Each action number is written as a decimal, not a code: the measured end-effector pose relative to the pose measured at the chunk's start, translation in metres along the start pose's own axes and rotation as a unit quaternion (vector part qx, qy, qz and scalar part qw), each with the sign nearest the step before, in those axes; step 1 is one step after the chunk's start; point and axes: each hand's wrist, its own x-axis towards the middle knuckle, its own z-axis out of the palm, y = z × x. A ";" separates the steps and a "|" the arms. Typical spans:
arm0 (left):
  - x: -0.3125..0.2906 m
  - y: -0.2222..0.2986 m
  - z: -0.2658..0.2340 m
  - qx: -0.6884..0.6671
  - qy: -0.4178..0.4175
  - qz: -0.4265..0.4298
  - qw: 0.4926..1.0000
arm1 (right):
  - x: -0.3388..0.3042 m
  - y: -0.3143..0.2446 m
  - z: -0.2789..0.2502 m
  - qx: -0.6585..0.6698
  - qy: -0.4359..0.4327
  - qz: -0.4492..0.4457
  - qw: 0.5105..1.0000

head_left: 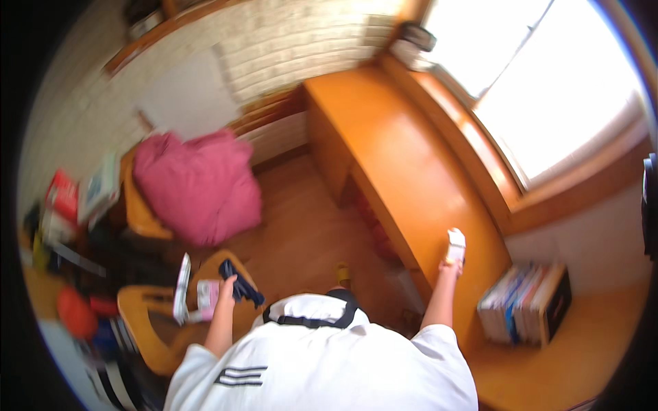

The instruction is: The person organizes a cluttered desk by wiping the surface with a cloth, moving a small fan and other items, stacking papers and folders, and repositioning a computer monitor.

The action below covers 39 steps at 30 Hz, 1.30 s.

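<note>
My left hand (229,286), out over a wooden chair (140,312), is closed round a long dark navy bundle (245,286). Blur hides whether that bundle is folded cloth or something else. Close by on the chair lie a pink-and-white packet (207,294) and a thin white item (181,289) standing on edge. On the other side, my right hand (452,265) reaches over the orange-brown desk (404,157). A small white object (455,244) sticks out of its closed fingers, too blurred to name.
A pink quilt (199,185) is heaped on another chair at the left. Books in a holder (524,305) stand on the desk's right part. Cluttered goods, including a red-orange round item (75,312), line the far left. A window (569,103) is at upper right.
</note>
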 end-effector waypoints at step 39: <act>-0.012 0.111 -0.131 0.731 0.282 -0.056 0.619 | -0.534 0.245 0.047 -0.480 -0.594 0.232 0.602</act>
